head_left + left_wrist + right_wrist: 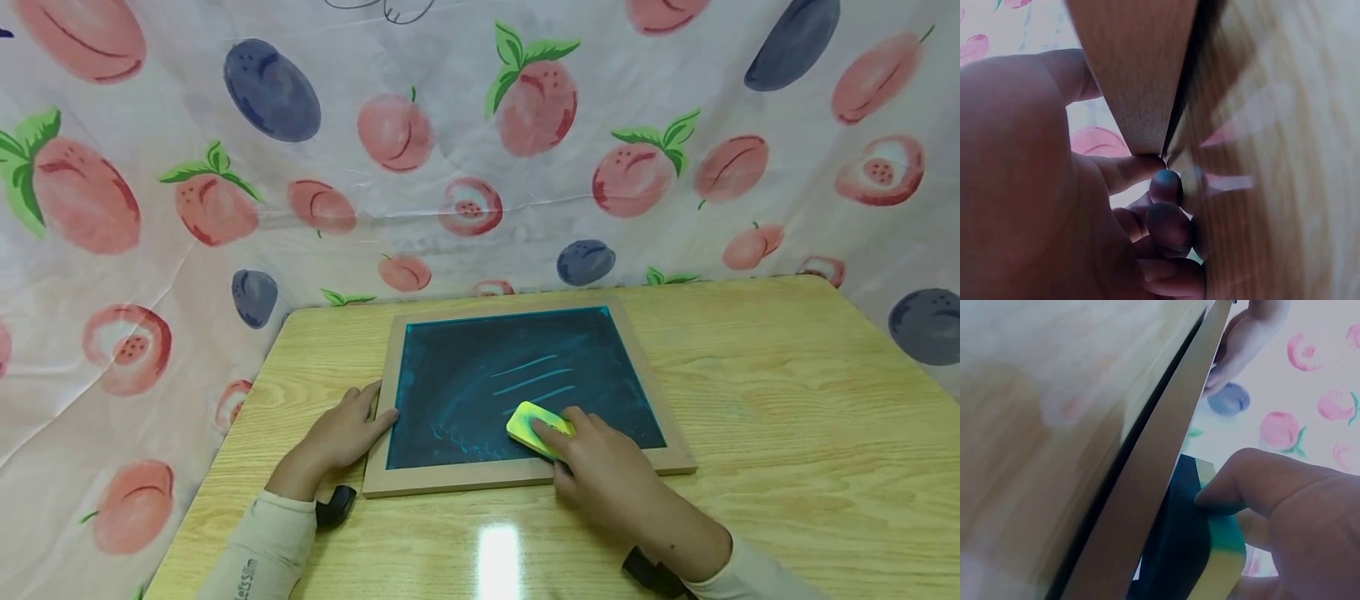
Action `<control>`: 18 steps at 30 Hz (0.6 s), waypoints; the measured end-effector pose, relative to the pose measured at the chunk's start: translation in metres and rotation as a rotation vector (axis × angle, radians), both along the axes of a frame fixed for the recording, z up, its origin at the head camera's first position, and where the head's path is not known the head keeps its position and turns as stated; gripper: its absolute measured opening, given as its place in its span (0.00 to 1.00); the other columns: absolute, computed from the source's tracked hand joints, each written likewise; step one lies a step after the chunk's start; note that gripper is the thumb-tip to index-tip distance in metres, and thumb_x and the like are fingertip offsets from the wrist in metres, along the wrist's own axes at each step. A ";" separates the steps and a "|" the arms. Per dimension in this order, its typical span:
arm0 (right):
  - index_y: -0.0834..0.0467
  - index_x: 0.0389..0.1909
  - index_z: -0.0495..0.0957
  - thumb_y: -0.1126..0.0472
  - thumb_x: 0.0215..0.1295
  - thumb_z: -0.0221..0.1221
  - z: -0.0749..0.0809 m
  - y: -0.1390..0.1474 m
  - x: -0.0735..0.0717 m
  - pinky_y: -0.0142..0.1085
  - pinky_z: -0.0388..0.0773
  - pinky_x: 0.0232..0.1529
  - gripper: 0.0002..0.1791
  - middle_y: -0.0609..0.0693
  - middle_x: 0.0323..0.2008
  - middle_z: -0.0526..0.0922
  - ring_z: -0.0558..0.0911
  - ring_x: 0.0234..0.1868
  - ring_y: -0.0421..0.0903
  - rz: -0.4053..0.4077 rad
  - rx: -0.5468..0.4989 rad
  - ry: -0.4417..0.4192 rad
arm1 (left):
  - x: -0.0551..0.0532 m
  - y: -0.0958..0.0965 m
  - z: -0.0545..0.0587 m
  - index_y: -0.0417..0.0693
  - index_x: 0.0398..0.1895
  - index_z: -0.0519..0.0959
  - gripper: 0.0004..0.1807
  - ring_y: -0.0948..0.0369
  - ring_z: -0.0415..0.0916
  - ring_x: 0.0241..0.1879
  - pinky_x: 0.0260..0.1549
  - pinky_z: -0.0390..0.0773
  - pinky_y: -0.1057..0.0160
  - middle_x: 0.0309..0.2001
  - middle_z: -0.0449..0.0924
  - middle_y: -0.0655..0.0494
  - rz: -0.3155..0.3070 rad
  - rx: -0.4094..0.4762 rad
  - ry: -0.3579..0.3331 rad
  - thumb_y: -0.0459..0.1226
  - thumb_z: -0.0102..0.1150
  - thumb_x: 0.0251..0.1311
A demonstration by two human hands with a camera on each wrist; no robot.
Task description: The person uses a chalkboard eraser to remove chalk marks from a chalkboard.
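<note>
A small chalkboard [465, 367] in a pale wooden frame lies flat on the table, with three blue chalk lines [532, 375] and blue smears on its dark surface. My left hand [347, 429] holds the frame's left side, thumb over the top and index finger against the outer edge, as the left wrist view shows. Near the board's lower right, my right hand [607, 458] grips a yellow board eraser [536, 425] between thumb and fingers. The dark felt side [1175, 531] of the eraser faces down at the board. Blue chalk dust stains the eraser.
The light wooden table [787, 375] carries the board, and its back edge meets a fruit-printed cloth [465, 125]. Black wrist-worn devices [336, 507] sit under both wrists, close over the table. Light reflects off the tabletop at the front.
</note>
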State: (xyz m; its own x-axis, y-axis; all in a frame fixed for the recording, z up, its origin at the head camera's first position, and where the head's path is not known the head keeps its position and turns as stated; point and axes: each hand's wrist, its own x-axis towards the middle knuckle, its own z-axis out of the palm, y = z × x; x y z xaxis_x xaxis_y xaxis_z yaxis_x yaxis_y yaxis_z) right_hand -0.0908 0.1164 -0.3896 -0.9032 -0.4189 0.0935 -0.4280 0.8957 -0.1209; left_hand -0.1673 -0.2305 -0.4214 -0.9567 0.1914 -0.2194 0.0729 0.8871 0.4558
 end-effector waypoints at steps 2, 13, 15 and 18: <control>0.41 0.60 0.71 0.53 0.53 0.62 0.001 0.004 -0.001 0.35 0.71 0.27 0.30 0.53 0.46 0.74 0.73 0.34 0.43 -0.023 0.000 0.004 | 0.000 0.000 0.000 0.52 0.73 0.48 0.42 0.41 0.56 0.65 0.56 0.61 0.40 0.70 0.48 0.38 -0.003 -0.005 0.002 0.63 0.37 0.62; 0.48 0.58 0.74 0.56 0.49 0.63 0.002 0.033 -0.019 0.36 0.71 0.22 0.30 0.59 0.41 0.76 0.76 0.30 0.46 -0.084 -0.006 0.043 | -0.001 0.000 0.000 0.53 0.72 0.49 0.41 0.48 0.69 0.52 0.49 0.68 0.45 0.61 0.61 0.45 -0.005 -0.016 0.023 0.63 0.38 0.62; 0.49 0.57 0.74 0.57 0.49 0.63 0.001 0.038 -0.023 0.36 0.71 0.21 0.29 0.59 0.40 0.76 0.75 0.29 0.46 -0.096 -0.001 0.049 | -0.001 0.000 0.000 0.55 0.72 0.49 0.40 0.48 0.68 0.54 0.51 0.68 0.45 0.63 0.60 0.46 0.002 -0.011 0.020 0.63 0.38 0.61; 0.50 0.57 0.75 0.57 0.50 0.63 0.001 0.047 -0.028 0.37 0.71 0.21 0.28 0.59 0.38 0.76 0.75 0.29 0.47 -0.112 -0.005 0.060 | -0.002 0.000 -0.001 0.55 0.72 0.49 0.40 0.48 0.68 0.55 0.50 0.68 0.45 0.64 0.59 0.45 -0.003 -0.004 0.020 0.63 0.38 0.62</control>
State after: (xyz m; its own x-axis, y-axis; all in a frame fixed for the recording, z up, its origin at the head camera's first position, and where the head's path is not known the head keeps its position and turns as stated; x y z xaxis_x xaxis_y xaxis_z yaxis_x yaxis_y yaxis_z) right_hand -0.1186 0.1634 -0.3885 -0.9371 -0.3149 0.1507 -0.3316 0.9379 -0.1023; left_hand -0.1689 -0.2309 -0.4221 -0.9603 0.1932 -0.2014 0.0843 0.8888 0.4504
